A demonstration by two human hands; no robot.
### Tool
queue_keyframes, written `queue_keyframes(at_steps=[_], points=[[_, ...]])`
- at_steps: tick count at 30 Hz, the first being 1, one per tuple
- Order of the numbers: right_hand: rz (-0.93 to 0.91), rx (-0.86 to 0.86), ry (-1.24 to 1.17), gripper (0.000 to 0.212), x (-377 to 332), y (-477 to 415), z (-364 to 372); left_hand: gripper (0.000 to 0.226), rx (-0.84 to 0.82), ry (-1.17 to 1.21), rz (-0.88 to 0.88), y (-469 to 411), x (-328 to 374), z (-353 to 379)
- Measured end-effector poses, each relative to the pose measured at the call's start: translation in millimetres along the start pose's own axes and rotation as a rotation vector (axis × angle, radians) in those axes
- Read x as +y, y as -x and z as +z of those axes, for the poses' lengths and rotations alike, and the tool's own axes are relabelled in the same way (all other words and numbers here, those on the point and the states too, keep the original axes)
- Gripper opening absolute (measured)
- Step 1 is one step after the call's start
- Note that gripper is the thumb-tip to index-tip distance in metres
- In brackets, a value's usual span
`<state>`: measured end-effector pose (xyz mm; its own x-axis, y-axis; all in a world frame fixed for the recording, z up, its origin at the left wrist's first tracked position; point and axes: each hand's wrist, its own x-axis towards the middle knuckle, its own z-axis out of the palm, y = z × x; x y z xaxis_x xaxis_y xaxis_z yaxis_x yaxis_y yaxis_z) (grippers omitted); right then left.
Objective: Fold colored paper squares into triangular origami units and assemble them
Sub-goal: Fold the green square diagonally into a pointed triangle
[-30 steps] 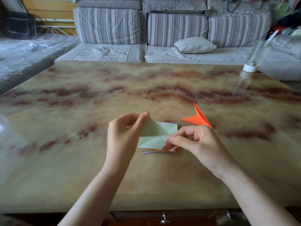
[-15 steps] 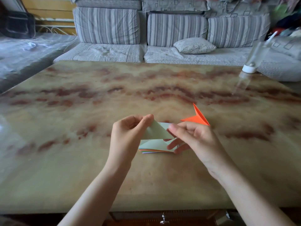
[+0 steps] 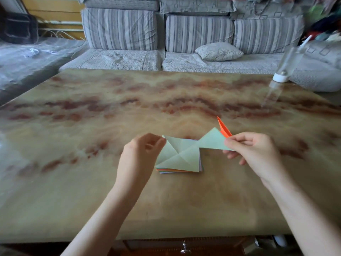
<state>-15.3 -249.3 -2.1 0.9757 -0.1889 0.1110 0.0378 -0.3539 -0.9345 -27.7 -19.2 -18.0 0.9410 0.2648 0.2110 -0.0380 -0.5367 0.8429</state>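
We note a pale green creased paper sheet (image 3: 184, 154) held low over the middle of a glossy marble-patterned tabletop (image 3: 92, 191), spread between both hands. The left hand (image 3: 142, 156) has its fingers curled, thumb and fingertips pinching the sheet's far-left corner. The right hand (image 3: 256, 154) pinches the right-hand triangular flap at its tip between thumb and forefinger, the other fingers loosely bent below. We see diagonal creases crossing at the sheet's centre.

Directly under the sheet lies a stack of coloured paper squares (image 3: 177, 170), flat on the tabletop, only its near edges showing. An orange folded paper unit (image 3: 224, 129) stands just behind the right hand's fingers.

At the far right edge, a clear plastic bottle (image 3: 285, 65) stands on its white cap. Beyond it we log a grey striped sofa (image 3: 120, 30) with a pale cushion (image 3: 218, 51).
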Motion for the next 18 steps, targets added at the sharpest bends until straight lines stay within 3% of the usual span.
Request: queue_keyframes(at_steps=[4, 6, 10, 15, 18], points=[[0.049, 0.106, 0.22, 0.014, 19, -13, -12, 0.036, -0.036, -0.315, 0.07, 7, -9, 10], [0.085, 0.101, 0.37, 0.014, 27, -14, -11, 0.048, -0.062, -0.363, 0.041, 6, -12, 11], [0.073, 0.124, 0.572, 0.012, 33, -13, -6, 0.049, -0.075, -0.343, 0.04, 3, -15, 12], [-0.113, 0.224, 0.589, 0.003, 22, -11, -2, 0.057, -0.066, -0.254, 0.026, 0, -12, 10], [-0.312, 0.232, 0.424, 0.007, 12, -7, 1, 0.035, -0.04, -0.206, 0.111, 1, -11, 10]])
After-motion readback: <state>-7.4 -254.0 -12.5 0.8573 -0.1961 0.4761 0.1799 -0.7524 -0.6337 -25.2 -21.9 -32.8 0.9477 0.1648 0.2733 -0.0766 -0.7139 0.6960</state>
